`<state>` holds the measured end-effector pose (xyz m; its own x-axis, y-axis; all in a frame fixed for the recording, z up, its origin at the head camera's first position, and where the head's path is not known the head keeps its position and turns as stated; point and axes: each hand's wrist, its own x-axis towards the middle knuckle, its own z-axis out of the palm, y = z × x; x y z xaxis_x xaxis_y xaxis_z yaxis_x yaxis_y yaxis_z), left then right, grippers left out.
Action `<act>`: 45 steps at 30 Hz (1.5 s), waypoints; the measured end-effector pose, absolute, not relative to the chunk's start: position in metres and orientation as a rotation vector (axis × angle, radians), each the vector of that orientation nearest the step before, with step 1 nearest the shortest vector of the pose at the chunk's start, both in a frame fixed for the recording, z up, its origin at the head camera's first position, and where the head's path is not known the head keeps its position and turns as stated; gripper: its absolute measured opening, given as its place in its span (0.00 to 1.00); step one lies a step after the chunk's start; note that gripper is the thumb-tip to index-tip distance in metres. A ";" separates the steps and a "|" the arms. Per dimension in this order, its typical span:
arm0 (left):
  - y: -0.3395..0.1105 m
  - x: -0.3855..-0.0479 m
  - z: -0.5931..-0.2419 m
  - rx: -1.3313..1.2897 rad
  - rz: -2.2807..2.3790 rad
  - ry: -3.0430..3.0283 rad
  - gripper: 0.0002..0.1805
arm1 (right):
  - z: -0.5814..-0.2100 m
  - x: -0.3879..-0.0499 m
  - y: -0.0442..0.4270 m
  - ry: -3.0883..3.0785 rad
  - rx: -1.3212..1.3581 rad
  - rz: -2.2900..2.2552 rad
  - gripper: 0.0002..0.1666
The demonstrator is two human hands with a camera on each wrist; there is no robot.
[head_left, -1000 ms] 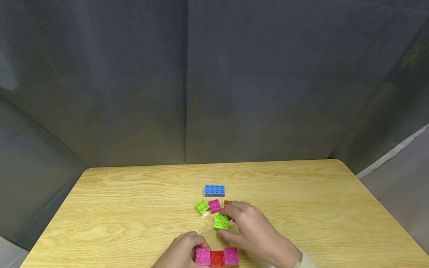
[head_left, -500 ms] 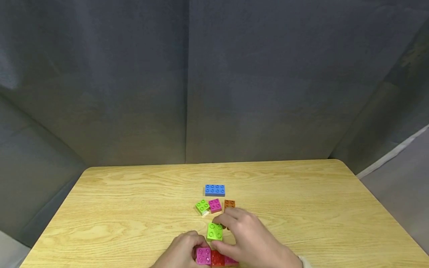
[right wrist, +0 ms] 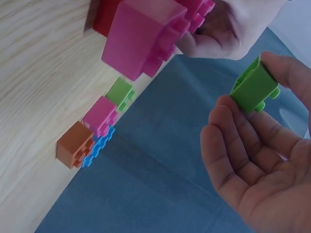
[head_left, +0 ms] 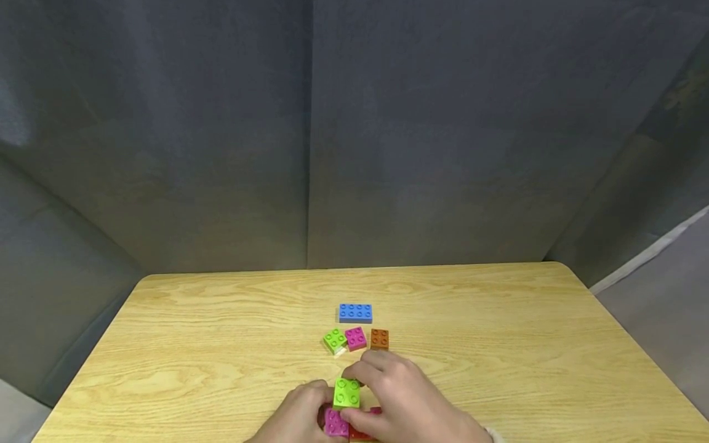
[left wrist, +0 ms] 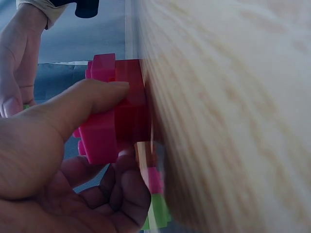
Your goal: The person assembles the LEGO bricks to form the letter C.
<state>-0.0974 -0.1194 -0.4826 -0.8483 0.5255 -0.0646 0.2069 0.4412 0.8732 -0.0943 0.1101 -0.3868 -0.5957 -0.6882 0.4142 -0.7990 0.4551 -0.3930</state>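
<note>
At the near edge of the table, the left hand point(head_left: 299, 415) grips a joined block piece, with pink blocks point(left wrist: 99, 138) on top of red point(left wrist: 133, 99). In the right wrist view the right hand point(right wrist: 272, 170) pinches a light green block point(right wrist: 255, 87) between thumb and fingertips, apart from the pink block point(right wrist: 138, 36). Seen from the head, this green block point(head_left: 346, 394) is above the left pink block point(head_left: 336, 423), and the right hand point(head_left: 407, 400) covers part of the red and the other pink block.
Beyond the hands on the wooden table point(head_left: 221, 344) lie a second green block point(head_left: 335, 341), a pink block point(head_left: 356, 338), an orange-brown block point(head_left: 379, 339) and, farther back, a long blue block point(head_left: 356, 313). Dark grey cloth point(head_left: 443, 154) stands behind the table.
The right hand has carried the green block towards the near edge and to the left, over the joined piece. The orange-brown block has come into fuller view. The left hand has stayed nearly still.
</note>
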 end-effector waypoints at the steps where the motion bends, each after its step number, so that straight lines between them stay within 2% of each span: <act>1: -0.119 -0.097 -0.479 0.621 1.368 2.366 0.21 | -0.388 -0.094 0.109 -2.491 1.309 0.841 0.15; 9: -0.116 -0.087 -0.461 0.614 1.405 2.394 0.14 | -0.398 -0.094 0.107 -2.426 1.403 0.768 0.16; 25: -0.114 -0.086 -0.456 0.623 1.401 2.374 0.16 | -0.414 -0.096 0.101 -2.388 1.462 0.704 0.18; 33: -0.118 -0.090 -0.466 0.661 1.377 2.382 0.21 | -0.419 -0.096 0.100 -2.317 1.488 0.629 0.19; 45: -0.115 -0.087 -0.458 0.627 1.339 2.418 0.21 | -0.424 -0.098 0.098 -2.330 1.508 0.584 0.17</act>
